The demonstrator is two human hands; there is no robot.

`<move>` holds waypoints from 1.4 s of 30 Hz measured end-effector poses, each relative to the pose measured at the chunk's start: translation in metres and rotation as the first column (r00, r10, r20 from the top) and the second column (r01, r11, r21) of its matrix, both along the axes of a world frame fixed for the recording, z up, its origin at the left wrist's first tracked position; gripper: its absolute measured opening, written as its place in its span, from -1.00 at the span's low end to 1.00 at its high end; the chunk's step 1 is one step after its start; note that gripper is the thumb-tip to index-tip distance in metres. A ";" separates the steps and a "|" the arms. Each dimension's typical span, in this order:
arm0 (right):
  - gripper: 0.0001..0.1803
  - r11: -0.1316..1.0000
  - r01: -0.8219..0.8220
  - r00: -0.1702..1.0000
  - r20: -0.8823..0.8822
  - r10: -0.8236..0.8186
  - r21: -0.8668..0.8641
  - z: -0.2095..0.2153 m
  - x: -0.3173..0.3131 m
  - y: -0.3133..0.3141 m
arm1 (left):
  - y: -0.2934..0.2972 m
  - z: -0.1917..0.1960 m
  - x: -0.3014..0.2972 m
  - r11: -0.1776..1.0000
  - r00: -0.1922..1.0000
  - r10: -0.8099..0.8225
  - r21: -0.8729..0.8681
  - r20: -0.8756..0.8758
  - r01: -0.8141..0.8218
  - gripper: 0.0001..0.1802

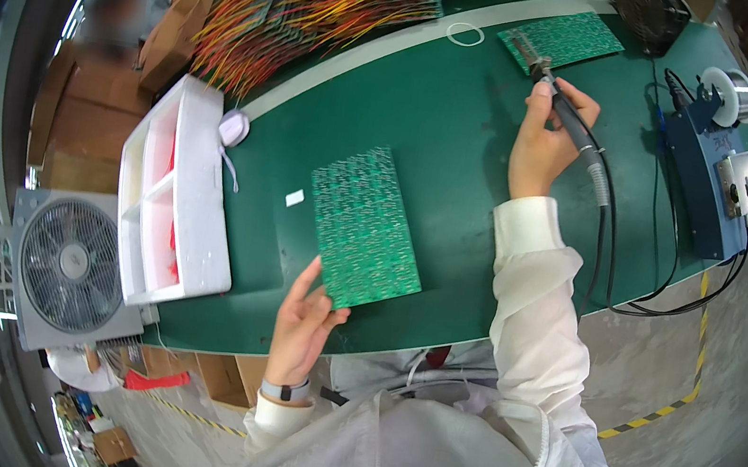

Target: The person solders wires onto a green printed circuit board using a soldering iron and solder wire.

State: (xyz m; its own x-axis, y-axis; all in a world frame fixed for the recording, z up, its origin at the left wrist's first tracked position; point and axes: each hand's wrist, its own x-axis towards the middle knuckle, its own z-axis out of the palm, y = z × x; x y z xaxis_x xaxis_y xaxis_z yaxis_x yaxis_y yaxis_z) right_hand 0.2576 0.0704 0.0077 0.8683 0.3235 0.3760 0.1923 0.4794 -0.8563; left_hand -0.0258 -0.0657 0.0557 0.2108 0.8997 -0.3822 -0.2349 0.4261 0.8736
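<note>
My left hand pinches the near edge of a green circuit board, which shows rows of small solder points. My right hand is wrapped round a grey soldering iron with a cable trailing from its end. Its metal tip end lies over the near left part of a second green circuit board at the far right of the green table. What exactly the tip touches is too small to tell. A small white piece rests left of the held board.
Stacked boards with red and yellow wires lie at the back. A white foam box stands at left, near a fan. At right are a blue soldering unit, a solder spool and black cables. A white ring lies far back.
</note>
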 end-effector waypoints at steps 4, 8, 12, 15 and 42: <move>-0.73 0.999 0.030 0.997 0.079 -0.027 -0.042 -0.004 0.003 -0.004 | -0.009 -0.014 0.003 0.999 0.999 -0.036 -0.006 -0.020 0.036 -0.45; -0.73 1.000 0.012 0.995 0.101 -0.010 -0.020 -0.005 0.003 -0.002 | -0.011 -0.012 0.007 0.993 0.967 -0.094 0.044 -0.237 0.107 -0.46; -0.72 1.000 0.008 0.991 0.136 -0.010 0.011 0.000 0.001 -0.003 | 0.000 0.009 0.009 0.752 0.161 0.267 0.309 -0.950 0.582 -0.46; -0.74 1.000 -0.002 0.986 0.168 0.005 -0.018 0.002 -0.004 -0.006 | 0.011 0.009 -0.006 0.635 0.141 0.146 0.202 -0.979 0.746 -0.50; -0.75 0.992 0.015 0.958 0.286 0.021 -0.124 0.005 -0.006 -0.011 | 0.024 0.030 0.001 -0.647 0.412 0.518 -0.027 -0.750 0.762 -0.88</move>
State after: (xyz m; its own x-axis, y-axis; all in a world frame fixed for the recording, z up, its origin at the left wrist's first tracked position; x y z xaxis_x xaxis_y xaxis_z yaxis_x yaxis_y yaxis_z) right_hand 0.2517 0.0593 0.0131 0.7293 0.3855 0.5652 0.4366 0.3739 -0.8183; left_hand -0.0250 -0.0417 0.0858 0.9634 -0.2590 0.0699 -0.2083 -0.8865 -0.4131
